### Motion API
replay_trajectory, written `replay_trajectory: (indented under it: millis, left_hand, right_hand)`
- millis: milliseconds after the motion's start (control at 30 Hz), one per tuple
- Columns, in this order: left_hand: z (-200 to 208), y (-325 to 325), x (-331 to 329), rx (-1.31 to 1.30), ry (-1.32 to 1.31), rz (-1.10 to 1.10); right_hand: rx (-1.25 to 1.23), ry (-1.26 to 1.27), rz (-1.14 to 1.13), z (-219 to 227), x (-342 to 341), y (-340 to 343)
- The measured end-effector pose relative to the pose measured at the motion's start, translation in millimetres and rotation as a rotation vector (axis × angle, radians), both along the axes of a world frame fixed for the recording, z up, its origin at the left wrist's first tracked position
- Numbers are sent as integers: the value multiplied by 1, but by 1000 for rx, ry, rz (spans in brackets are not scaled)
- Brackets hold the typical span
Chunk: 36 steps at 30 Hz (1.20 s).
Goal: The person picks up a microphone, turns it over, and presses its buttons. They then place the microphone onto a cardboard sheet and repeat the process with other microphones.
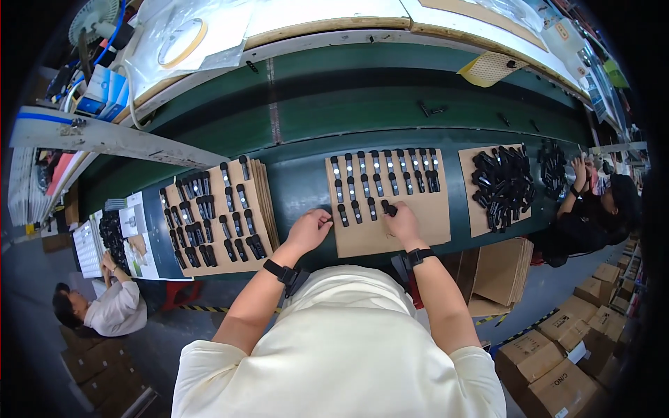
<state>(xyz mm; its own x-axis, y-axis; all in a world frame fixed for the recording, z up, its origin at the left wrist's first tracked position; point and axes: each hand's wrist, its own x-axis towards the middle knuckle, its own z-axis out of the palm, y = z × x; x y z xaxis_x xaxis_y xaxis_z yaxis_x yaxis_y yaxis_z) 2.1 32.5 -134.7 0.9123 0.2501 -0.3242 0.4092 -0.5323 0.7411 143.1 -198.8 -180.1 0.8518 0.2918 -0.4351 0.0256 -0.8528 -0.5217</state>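
A cardboard sheet (390, 233) lies in front of me, with rows of small black clip-on microphones (377, 184) with dark rounded tips standing out on it. The third row runs only partway across. At its right end my right hand (403, 224) pinches one black microphone (389, 208) just over the cardboard. My left hand (310, 230) rests by the sheet's left edge, its fingers curled and thumb close to the fingertips; whether anything small sits between them is hidden. A dark band is strapped round each wrist.
Stacked cardboard sheets with more microphones (237, 202) lie left. A heaped pile of them (503, 184) covers a sheet at right. Beyond runs a green conveyor belt (327, 90). Co-workers sit at far left (111, 306) and far right (592, 216). Cartons (550, 355) stand lower right.
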Motion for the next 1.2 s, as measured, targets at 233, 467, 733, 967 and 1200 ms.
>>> replay_trajectory:
  millis: [233,467,733,967,1200]
  left_hand:
    - [-7,3,0,-56,7,-18]
    - [21,-7,10,-229,-7,47]
    - [112,-32,29,-421,-149,-112]
    - [142,-36,13,-262,-515,-214]
    - [155,-38,0,-282,-558,-192]
  right_hand:
    - [74,-61,-30,-10,0,0]
    - [451,-158,81,43,-11,-6]
    - [575,-276,309,170,-36,11]
    - [801,-81,231,198,-50,5]
    - [813,117,152,206,-60,-7]
